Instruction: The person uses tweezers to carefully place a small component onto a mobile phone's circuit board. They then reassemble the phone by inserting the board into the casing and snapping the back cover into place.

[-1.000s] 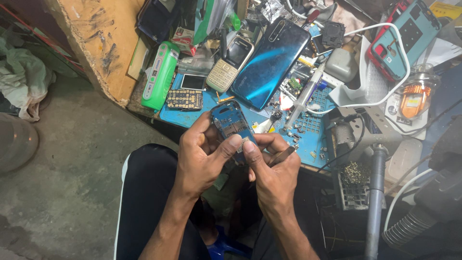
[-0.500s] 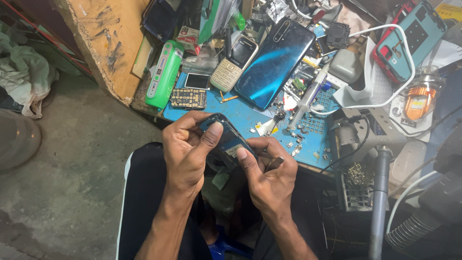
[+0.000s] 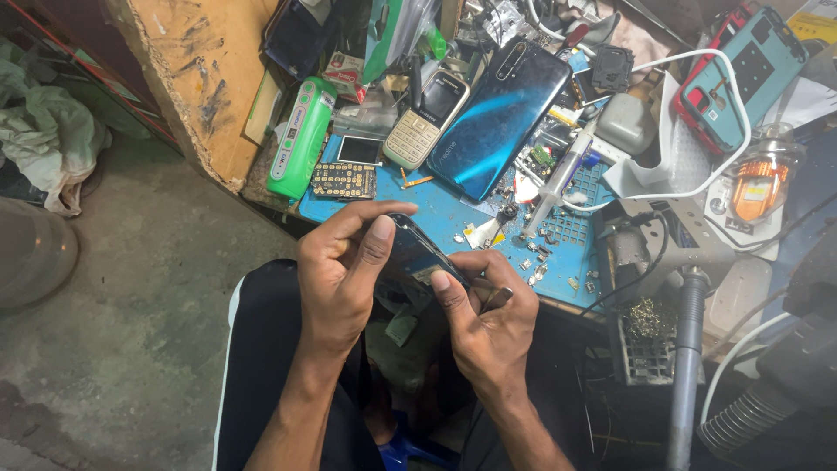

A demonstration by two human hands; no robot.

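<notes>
Both my hands hold a small dark phone body above my lap, just in front of the blue work mat. My left hand wraps its upper end, thumb pressed on its face. My right hand grips the lower end, thumb on the edge, and a thin dark tool is pinched in its fingers. The phone is tilted so that I see it nearly edge-on.
On the bench lie a large blue smartphone back, a beige keypad phone, a green power bank, a keypad board, a syringe, small loose parts and white cables. A teal phone case sits far right.
The phone body has turned from face-up to nearly edge-on. My left hand shifted over its top and both hands moved slightly lower and left.
</notes>
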